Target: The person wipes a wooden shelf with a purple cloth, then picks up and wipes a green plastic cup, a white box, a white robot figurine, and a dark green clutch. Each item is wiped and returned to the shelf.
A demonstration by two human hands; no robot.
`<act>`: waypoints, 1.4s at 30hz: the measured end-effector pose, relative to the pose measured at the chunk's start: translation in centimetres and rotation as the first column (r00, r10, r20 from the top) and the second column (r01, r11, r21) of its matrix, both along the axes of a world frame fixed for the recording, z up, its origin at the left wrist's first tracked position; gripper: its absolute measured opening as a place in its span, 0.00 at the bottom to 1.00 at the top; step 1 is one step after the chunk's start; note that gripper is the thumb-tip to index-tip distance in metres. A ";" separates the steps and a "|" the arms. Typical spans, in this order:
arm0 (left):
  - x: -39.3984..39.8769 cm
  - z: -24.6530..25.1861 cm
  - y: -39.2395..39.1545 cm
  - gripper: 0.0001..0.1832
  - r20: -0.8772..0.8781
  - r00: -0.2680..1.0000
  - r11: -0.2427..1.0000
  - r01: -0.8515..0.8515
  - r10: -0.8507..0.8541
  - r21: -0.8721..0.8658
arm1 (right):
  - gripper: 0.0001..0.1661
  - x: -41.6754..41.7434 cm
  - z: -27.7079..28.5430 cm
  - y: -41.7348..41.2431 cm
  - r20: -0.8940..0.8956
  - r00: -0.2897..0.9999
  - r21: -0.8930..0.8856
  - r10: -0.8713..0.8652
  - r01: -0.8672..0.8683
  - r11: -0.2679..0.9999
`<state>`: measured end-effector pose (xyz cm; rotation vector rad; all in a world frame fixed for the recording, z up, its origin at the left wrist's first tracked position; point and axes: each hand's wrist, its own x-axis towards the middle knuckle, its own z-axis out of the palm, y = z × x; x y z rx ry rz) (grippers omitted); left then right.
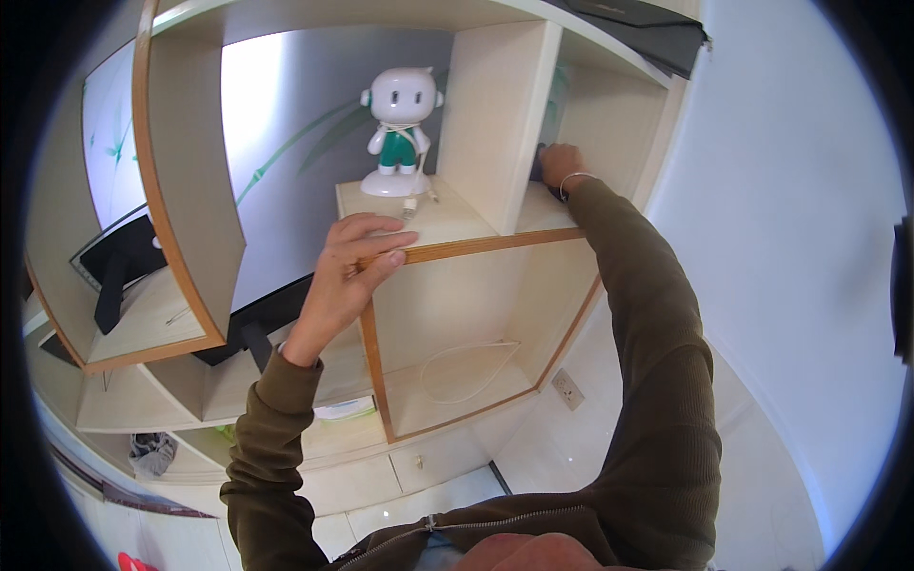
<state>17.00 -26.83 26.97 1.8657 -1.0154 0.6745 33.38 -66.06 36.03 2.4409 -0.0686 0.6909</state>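
Note:
My left hand (350, 275) rests at the front corner of a pale wooden shelf (464, 214), fingers over the top and thumb against the brown edge trim. Just beyond those fingers stands a white and green robot figurine (398, 132) on a round white base. A white USB cable (409, 207) is wound about its neck and hangs down to the shelf, plug end loose. To the right, past an upright divider (532, 128), my right hand (562, 165) reaches into a narrow compartment. It is closed on a black object (537, 164), mostly hidden by the hand and divider.
Below is an open compartment with a thin white cable loop (468, 371). A wall socket (568, 389) sits low at right. On the left, a projecting shelf unit (178, 185) holds a black-backed stand frame (118, 264). A black case (635, 28) lies on top.

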 end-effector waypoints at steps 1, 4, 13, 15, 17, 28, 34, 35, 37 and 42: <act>-0.1 -0.1 0.0 0.13 -0.029 1.000 1.000 0.001 -0.001 -0.015 | 0.15 0.6 0.6 -0.1 -0.044 0.999 0.026 0.007 -0.006 1.000; 0.7 -0.3 0.1 0.13 -0.068 0.998 1.000 0.010 -0.011 -0.025 | 0.22 1.1 2.3 -0.9 -0.201 0.979 0.144 0.034 -0.005 0.990; 0.9 -0.4 -0.1 0.13 -0.060 0.998 0.999 0.012 -0.013 -0.030 | 0.33 -12.2 3.6 -2.7 -0.303 0.948 0.370 0.101 0.020 0.929; 0.8 -0.4 0.4 0.13 -0.096 0.995 0.997 0.025 -0.033 -0.077 | 0.35 -18.8 4.7 -0.7 -0.358 0.933 0.389 0.024 0.126 0.913; 0.6 -0.6 0.4 0.12 -0.130 0.990 0.994 0.033 -0.046 -0.106 | 0.31 -23.5 4.5 -1.2 -0.436 0.900 0.349 0.019 0.149 0.925; 0.9 -0.8 0.4 0.10 -0.088 0.996 0.992 0.005 -0.017 -0.128 | 0.23 -25.7 7.3 0.0 0.451 0.840 0.882 0.302 -0.471 -0.007; 1.2 -1.0 -0.5 0.14 -0.022 0.999 0.995 0.033 -0.035 -0.098 | 0.39 -13.5 1.4 -1.7 0.177 0.975 0.527 0.136 -0.210 0.823; 1.0 -1.0 -0.4 0.15 -0.018 0.999 0.996 0.030 -0.031 -0.089 | 0.42 -12.5 0.0 -1.3 0.134 0.967 0.626 0.217 -0.253 0.738; 0.5 -0.8 0.2 0.16 -0.010 1.000 0.997 0.007 -0.008 -0.071 | 0.59 -12.6 -1.6 1.2 -0.092 0.960 0.790 0.264 -0.091 0.606; 1.0 0.6 1.6 0.27 0.008 0.998 0.980 -0.058 0.060 -0.193 | 0.53 -7.9 -1.5 1.9 -0.113 0.909 0.791 0.402 -0.163 0.590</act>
